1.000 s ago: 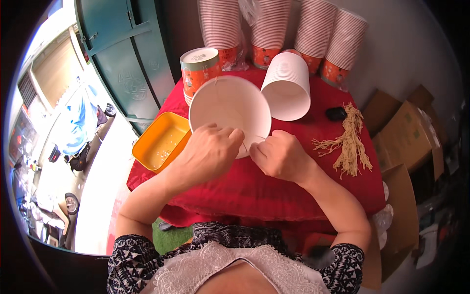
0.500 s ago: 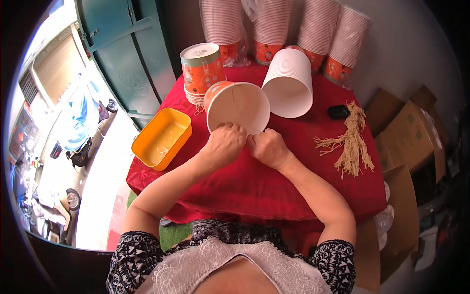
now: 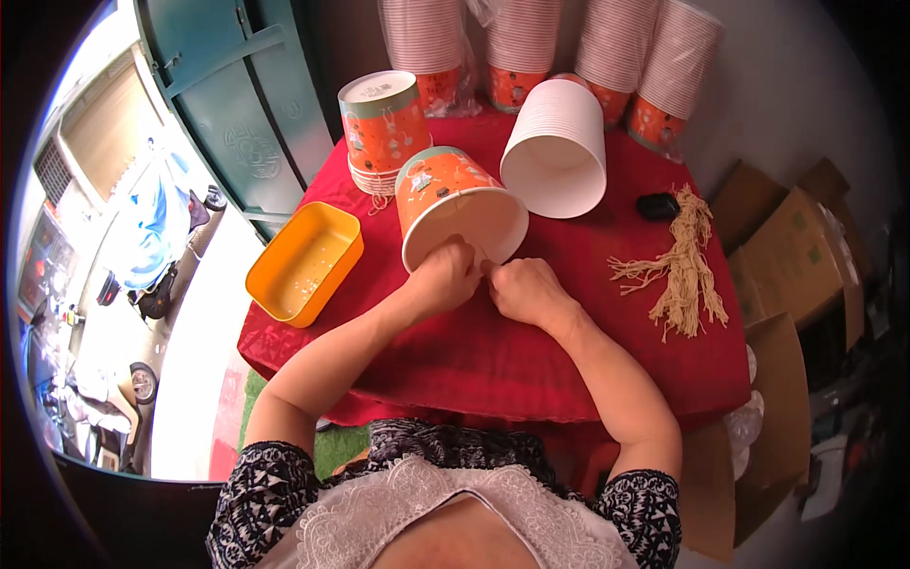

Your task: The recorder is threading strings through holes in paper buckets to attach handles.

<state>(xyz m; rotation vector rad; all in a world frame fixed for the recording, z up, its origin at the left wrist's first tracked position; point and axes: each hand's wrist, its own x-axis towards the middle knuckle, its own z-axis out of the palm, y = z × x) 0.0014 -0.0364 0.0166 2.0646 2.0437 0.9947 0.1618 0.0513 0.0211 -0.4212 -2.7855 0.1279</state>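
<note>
An orange patterned paper bucket [image 3: 445,180] lies tipped on the red-covered table, its white mouth facing me. At the near rim my left hand [image 3: 447,275] is closed, its curled fingers partly inside the mouth. Close beside it, my right hand [image 3: 533,291] is closed in a pinch at the rim. A thin pale string seems to run between the fingertips; most of it is hidden. Behind to the left, several nested orange buckets [image 3: 384,128] stand upside down, a beige cord hanging at their rims. A stack of white-lined buckets [image 3: 555,152] lies on its side to the right.
A yellow plastic tub [image 3: 305,266] with small pale bits stands at the left. A bundle of beige strings [image 3: 690,266] lies at the right beside a black object [image 3: 657,206]. Plastic-wrapped bucket stacks [image 3: 521,47] line the back. Cardboard boxes [image 3: 796,256] stand right of the table.
The bucket has tilted so its mouth faces lower and more of its orange side shows. Both hands have moved slightly downward at the rim, still close together.
</note>
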